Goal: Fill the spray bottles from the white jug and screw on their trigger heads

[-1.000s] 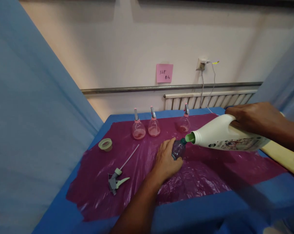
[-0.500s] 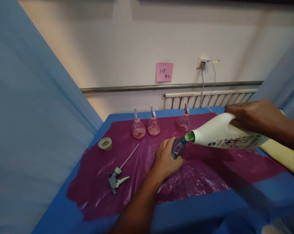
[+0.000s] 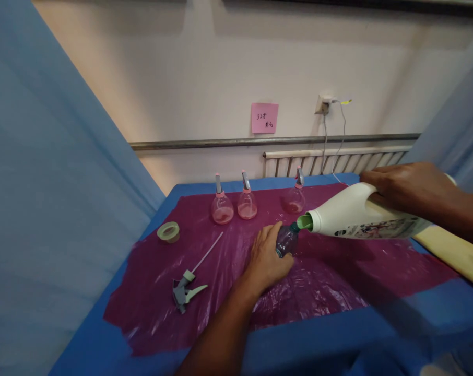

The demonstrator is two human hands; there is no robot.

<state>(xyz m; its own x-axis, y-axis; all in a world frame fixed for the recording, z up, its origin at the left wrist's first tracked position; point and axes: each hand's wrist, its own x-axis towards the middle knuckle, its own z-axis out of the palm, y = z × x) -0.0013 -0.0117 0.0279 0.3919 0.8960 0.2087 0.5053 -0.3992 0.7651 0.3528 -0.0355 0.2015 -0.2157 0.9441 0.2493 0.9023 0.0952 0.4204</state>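
My left hand [image 3: 268,257] is wrapped round a clear spray bottle body [image 3: 286,241] with a dark green neck, tilted toward the right. In my right hand [image 3: 406,183] is the handle of a large cream detergent jug [image 3: 362,214], tipped on its side. Its green spout [image 3: 305,222] sits right at the bottle's mouth. Whether liquid is flowing I cannot make out. To the left lies a grey and pale green trigger spray head [image 3: 184,291] with its thin tube. A pale green round cap [image 3: 168,232] stands beyond it.
Three spray bottles with pink collars stand at the back: one on the left [image 3: 222,211], one beside it [image 3: 247,206], one further right [image 3: 295,198]. Maroon plastic sheet [image 3: 150,303] covers the blue table [image 3: 315,337]. Yellow folded material [image 3: 456,256] lies at right. Cords hang from a socket [image 3: 323,104].
Hands, bottle and jug keep almost the same places, the spout still at the bottle's mouth. The view has shifted very slightly.
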